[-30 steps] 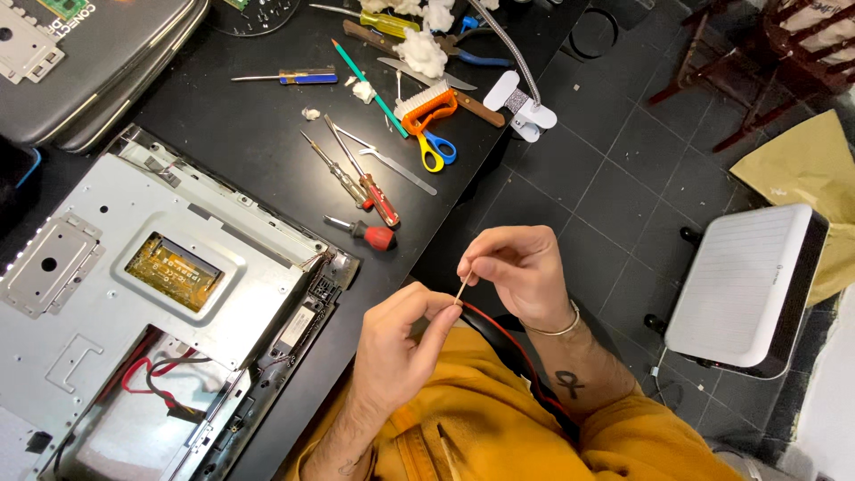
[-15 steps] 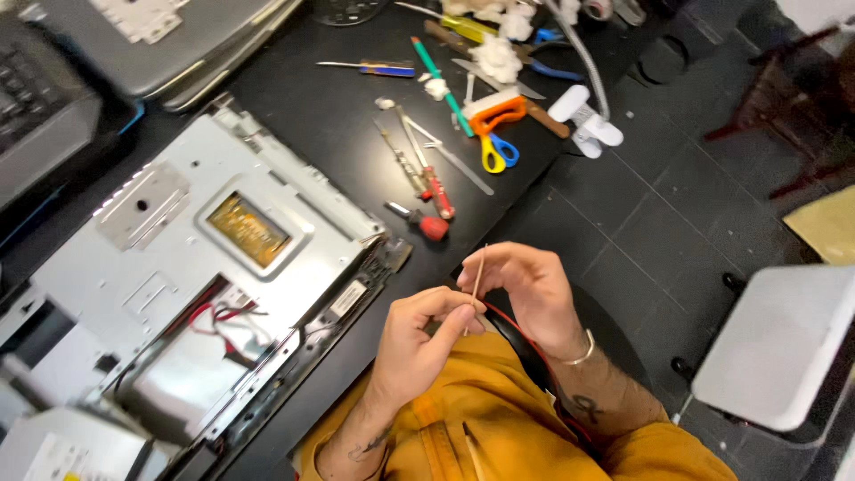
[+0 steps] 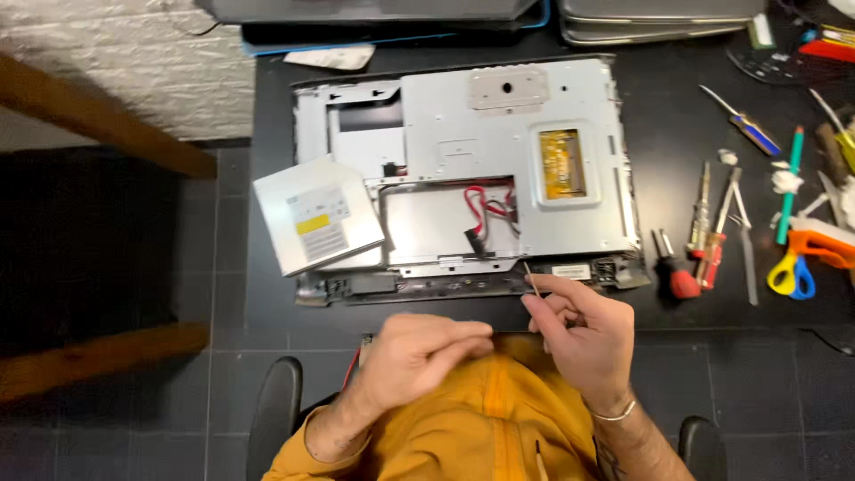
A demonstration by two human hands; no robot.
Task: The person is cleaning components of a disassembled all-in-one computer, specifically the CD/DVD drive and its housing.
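Note:
My right hand [image 3: 583, 331] pinches a thin stick-like tool [image 3: 529, 274] that points up toward the lower edge of the opened computer chassis [image 3: 499, 142]. My left hand [image 3: 423, 354] is closed beside it, over my orange top, and a thin red wire [image 3: 351, 367] shows at its left side. The silver chassis lies flat on the black table [image 3: 677, 107], with red cables [image 3: 485, 209] inside a recess and a gold plate [image 3: 558, 163] at the right. A silver optical drive [image 3: 317, 214] rests tilted on the chassis's left corner.
Screwdrivers [image 3: 704, 227], a red-handled tool [image 3: 679, 276], a teal pen [image 3: 787, 183] and orange-yellow scissors [image 3: 802, 263] lie on the table's right side. More casings are stacked along the back edge [image 3: 659, 13]. A wooden frame [image 3: 98, 116] stands at the left.
The view has swung left, so the chassis now sits centred and the tools lie at the right. My hands have moved apart slightly, with the stick now over the chassis edge.

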